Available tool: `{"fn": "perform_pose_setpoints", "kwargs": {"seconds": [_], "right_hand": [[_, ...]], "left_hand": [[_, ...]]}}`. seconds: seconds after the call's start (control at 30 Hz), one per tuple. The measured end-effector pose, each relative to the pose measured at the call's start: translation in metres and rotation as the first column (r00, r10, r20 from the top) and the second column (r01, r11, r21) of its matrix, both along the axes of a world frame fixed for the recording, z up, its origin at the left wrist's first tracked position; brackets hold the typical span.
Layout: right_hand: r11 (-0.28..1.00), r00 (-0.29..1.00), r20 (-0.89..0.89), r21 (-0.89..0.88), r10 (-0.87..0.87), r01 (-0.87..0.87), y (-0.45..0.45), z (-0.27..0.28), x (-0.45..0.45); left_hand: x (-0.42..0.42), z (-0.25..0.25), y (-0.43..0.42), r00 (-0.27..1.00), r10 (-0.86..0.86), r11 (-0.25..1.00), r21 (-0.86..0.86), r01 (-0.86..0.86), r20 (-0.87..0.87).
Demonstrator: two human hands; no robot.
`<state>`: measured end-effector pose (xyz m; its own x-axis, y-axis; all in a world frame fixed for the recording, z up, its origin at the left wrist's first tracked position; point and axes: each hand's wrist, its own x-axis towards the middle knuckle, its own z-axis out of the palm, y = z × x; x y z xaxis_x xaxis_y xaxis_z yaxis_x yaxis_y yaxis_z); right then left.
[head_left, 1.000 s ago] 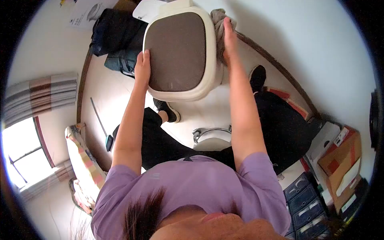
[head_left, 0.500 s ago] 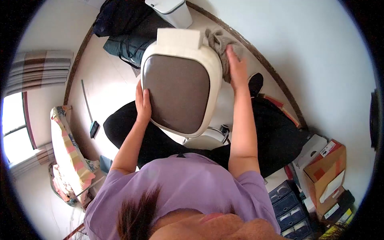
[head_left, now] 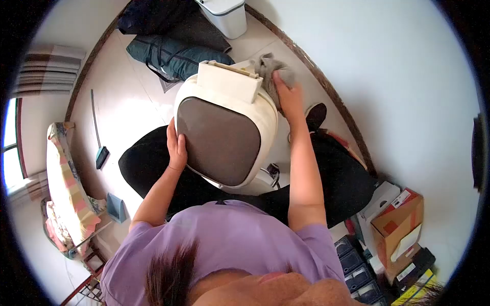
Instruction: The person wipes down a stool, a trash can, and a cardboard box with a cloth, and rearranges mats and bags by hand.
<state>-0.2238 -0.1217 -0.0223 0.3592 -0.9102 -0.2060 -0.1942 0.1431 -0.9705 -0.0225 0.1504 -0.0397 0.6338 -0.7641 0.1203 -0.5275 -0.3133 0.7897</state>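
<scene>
A cream-coloured object with a dark brown rounded panel (head_left: pixel 219 143) is held up over my lap, a blocky cream part on its far end. My left hand (head_left: pixel 176 147) grips its left edge, thumb on the front rim and the other fingers partly hidden behind. On the other side, my right hand (head_left: pixel 290 99) is closed on a grey-brown cloth (head_left: pixel 273 71), which lies against the object's upper right edge. Beneath the object, part of a round stool with a metal frame (head_left: pixel 273 173) shows between my legs.
Dark bags (head_left: pixel 178 53) and a white bin (head_left: pixel 227 18) stand beyond the object. A broom (head_left: pixel 102 155) and a dustpan (head_left: pixel 116 207) are on the left. Cardboard boxes (head_left: pixel 398 224) and dark drawers (head_left: pixel 357 265) are at the lower right, beside the wall.
The object has come down towards my lap and tilted, showing the top of its blocky end. My right hand and the cloth have moved along its edge towards that end. The view has shifted too.
</scene>
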Motion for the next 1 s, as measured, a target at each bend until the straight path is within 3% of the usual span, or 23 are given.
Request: {"fn": "perform_pose_setpoints", "kwargs": {"seconds": [0.1,0.13,0.27,0.33,0.37,0.43,0.5,0.53,0.57,0.6,0.63,0.7,0.73,0.77,0.87,0.9,0.93,0.97,1.0], "right_hand": [[0.998,0.99,-0.127,0.006,-0.053,0.055,-0.032,-0.071,0.004],[0.991,0.942,-0.314,0.028,-0.118,0.133,-0.043,-0.107,0.002],[0.999,0.95,-0.312,0.01,-0.033,0.038,-0.043,-0.088,-0.001],[0.976,0.971,-0.137,-0.066,0.195,-0.206,-0.034,-0.024,0.008],[0.975,0.97,-0.137,-0.061,0.202,-0.212,-0.036,-0.031,0.012],[0.987,0.988,-0.04,0.049,0.152,-0.15,-0.057,-0.06,0.029],[0.991,0.992,-0.037,0.062,0.121,-0.118,-0.083,-0.126,0.029],[0.951,0.996,0.008,0.299,-0.086,0.08,-0.083,-0.139,0.029],[0.815,0.957,-0.007,0.522,-0.291,0.252,-0.083,-0.156,0.027],[0.818,0.961,-0.008,0.523,-0.276,0.239,-0.082,-0.191,0.019],[0.984,0.996,0.022,0.157,-0.091,0.087,-0.077,-0.234,0.005],[0.965,0.993,-0.03,-0.236,0.111,-0.115,-0.061,-0.248,-0.009],[0.994,0.923,0.379,0.107,-0.066,0.027,-0.041,-0.238,-0.012],[0.886,0.687,0.637,0.464,-0.35,0.021,-0.02,-0.226,-0.014],[0.919,0.811,0.494,0.373,-0.313,0.127,0.047,-0.113,-0.021],[0.999,0.951,0.306,0.014,-0.042,0.04,0.068,-0.08,-0.026],[0.957,0.909,0.362,0.267,-0.207,0.112,0.085,-0.076,-0.03],[0.851,0.844,0.375,0.5,-0.383,0.163,0.098,-0.074,-0.033],[0.906,0.89,0.325,0.381,-0.32,0.187,0.107,-0.087,-0.036]], "left_hand": [[0.006,-0.013,0.004,0.999,-0.01,1.0,-0.013,0.011,0.031],[0.004,-0.012,0.005,1.0,-0.003,1.0,-0.015,0.004,0.022],[0.0,-0.007,0.005,1.0,-0.002,0.999,-0.033,0.003,0.027],[-0.001,-0.002,0.003,1.0,-0.013,0.999,-0.031,0.013,0.014],[-0.002,-0.002,0.005,1.0,-0.007,1.0,-0.026,0.007,0.013],[0.002,-0.001,0.001,0.999,-0.015,1.0,-0.003,0.015,0.034],[0.003,-0.007,-0.002,0.999,0.015,0.999,-0.035,-0.014,0.048],[0.003,-0.005,-0.003,0.999,0.019,1.0,-0.015,-0.019,0.043],[0.002,-0.003,-0.006,0.999,0.025,1.0,0.006,-0.025,0.034],[0.001,0.003,-0.013,0.998,0.021,1.0,-0.003,-0.021,0.066],[0.003,0.004,-0.014,0.997,0.024,0.999,0.031,-0.026,0.068],[0.002,0.013,-0.024,0.997,0.007,1.0,0.01,-0.008,0.08],[0.002,0.017,-0.029,0.997,0.017,1.0,0.005,-0.017,0.07],[0.003,0.02,-0.035,0.996,0.016,1.0,0.019,-0.018,0.089],[0.007,0.03,-0.058,0.998,0.035,0.993,0.111,-0.041,0.057],[0.009,0.03,-0.069,0.995,0.056,0.995,0.073,-0.062,0.085],[0.011,0.033,-0.08,0.992,0.031,0.999,0.01,-0.033,0.123],[0.009,0.041,-0.089,0.997,0.052,0.996,0.069,-0.056,0.061],[0.009,0.039,-0.098,0.995,0.047,0.997,0.055,-0.052,0.082]]}}
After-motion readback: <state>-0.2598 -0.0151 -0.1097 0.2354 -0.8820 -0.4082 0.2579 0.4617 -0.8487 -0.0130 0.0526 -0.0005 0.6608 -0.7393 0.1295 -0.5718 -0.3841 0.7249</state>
